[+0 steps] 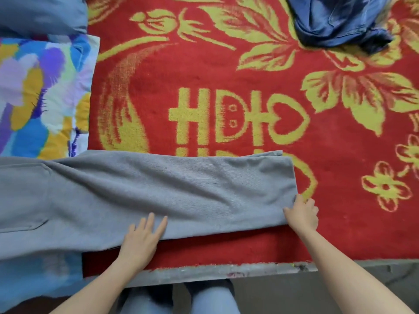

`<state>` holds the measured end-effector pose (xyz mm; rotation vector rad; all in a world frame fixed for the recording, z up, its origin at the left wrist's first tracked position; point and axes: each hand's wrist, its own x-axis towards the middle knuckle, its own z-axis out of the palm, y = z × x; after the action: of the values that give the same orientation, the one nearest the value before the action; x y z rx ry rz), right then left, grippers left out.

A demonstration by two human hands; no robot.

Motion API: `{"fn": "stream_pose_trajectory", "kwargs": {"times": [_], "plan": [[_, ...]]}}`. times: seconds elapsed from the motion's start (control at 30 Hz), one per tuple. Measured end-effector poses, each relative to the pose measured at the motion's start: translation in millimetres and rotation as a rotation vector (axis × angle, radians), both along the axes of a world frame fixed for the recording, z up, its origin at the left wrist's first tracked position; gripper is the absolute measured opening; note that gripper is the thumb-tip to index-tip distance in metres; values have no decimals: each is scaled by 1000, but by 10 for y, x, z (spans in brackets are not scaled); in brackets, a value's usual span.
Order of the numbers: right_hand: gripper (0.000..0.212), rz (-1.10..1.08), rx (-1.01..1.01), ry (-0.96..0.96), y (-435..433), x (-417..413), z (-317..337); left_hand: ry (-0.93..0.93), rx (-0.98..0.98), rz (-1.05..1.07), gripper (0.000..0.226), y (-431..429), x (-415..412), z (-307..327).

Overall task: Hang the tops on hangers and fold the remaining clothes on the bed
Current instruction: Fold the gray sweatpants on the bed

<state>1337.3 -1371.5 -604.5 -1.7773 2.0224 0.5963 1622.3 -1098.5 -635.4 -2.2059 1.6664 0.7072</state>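
Observation:
Grey sweatpants (158,191) lie stretched left to right across the near part of the bed, legs laid one on the other, cuffs ending at the right. My left hand (142,236) rests flat on the near edge of the fabric, fingers spread. My right hand (302,213) pinches the near right corner at the leg ends. A crumpled blue denim garment (340,21) lies at the far right of the bed.
A red blanket with yellow flowers (226,75) covers the bed. A colourful quilt (38,94) and a grey-blue pillow (40,14) sit at the left. The bed's front edge (215,273) runs just before my knees.

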Motion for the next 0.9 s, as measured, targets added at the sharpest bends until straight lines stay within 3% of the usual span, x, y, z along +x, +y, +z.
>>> {"fn": "stream_pose_trajectory", "kwargs": {"times": [0.07, 0.13, 0.23, 0.33, 0.43, 0.5, 0.6, 0.7, 0.8, 0.9], "plan": [[68, -123, 59, -79, -103, -93, -86, 18, 49, -1, 108, -103, -104, 26], [69, -274, 102, -242, -163, -139, -166, 43, 91, 16, 110, -162, -167, 11], [50, -415, 66, -385, -205, -162, -275, 66, 117, 89, 108, -204, -202, -28], [10, -433, 27, -533, -358, -139, -267, 52, 152, 141, 107, -224, -227, -15], [18, -283, -187, -486, -636, -164, -55, 60, 159, 152, 103, -289, -254, 74], [23, -300, -264, -448, -699, -256, 44, 51, 148, 169, 97, -356, -317, 97], [25, -381, -157, -392, -612, -396, -56, 31, 108, 198, 93, -537, -433, 157], [23, -455, -36, -480, -534, -390, -138, 53, 217, 253, 70, -656, -467, 119], [7, -489, -11, -582, -572, -299, 1, 4, 38, 226, 63, -716, -468, 209], [18, -467, -66, -593, -587, -148, 331, 51, -73, 196, 61, -744, -397, 314]]}}
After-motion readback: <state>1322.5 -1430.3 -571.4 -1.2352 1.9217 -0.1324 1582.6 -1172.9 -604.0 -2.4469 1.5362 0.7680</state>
